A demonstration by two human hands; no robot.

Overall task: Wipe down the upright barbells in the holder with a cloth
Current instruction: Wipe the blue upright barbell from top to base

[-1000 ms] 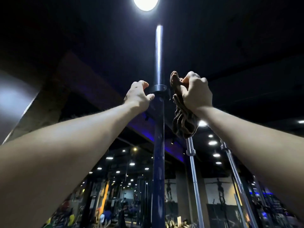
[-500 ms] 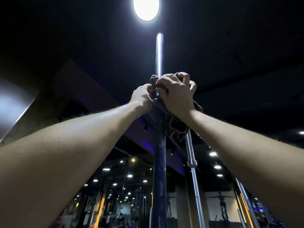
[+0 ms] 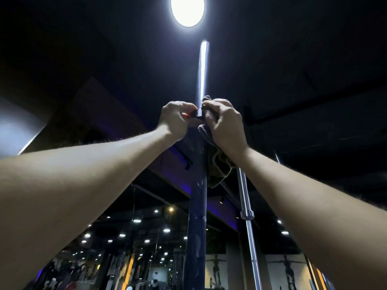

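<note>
- Head view, tipped steeply upward: my left hand (image 3: 177, 120) is curled round the dark barbell (image 3: 196, 206) at its collar, fingers wrapped on from the nine o'clock side. I judge it is there to steady the bar, so it does not rock in the holder while I rub.
- My right hand (image 3: 225, 124) grasps the cloth (image 3: 217, 164), bunched against the same bar from the three o'clock side. My fingertips (image 3: 206, 104) press the cloth onto the metal just where the thin, bright upper shaft (image 3: 203, 70) begins.
- The two hands sit at the same height, almost touching across the bar, which runs between them from six o'clock to twelve o'clock.
- The loose tail of the cloth hangs toward six o'clock below my right wrist, lying against the thick dark section. I judge that holding it wrapped like this lets one downward stroke cover most of the bar's circumference.
- Above my hands, toward twelve o'clock, the shaft shines under the round ceiling lamp (image 3: 187, 10); my guess is that part is out of easy reach.
- A second, silver barbell (image 3: 246, 206) stands just beside the first at about four o'clock from my hands, apart from the cloth and untouched by either hand.
- The holder itself is below the picture's edge, so I cannot tell how the bars are seated.
- Dim gym lights and mirrors fill the lower background.
</note>
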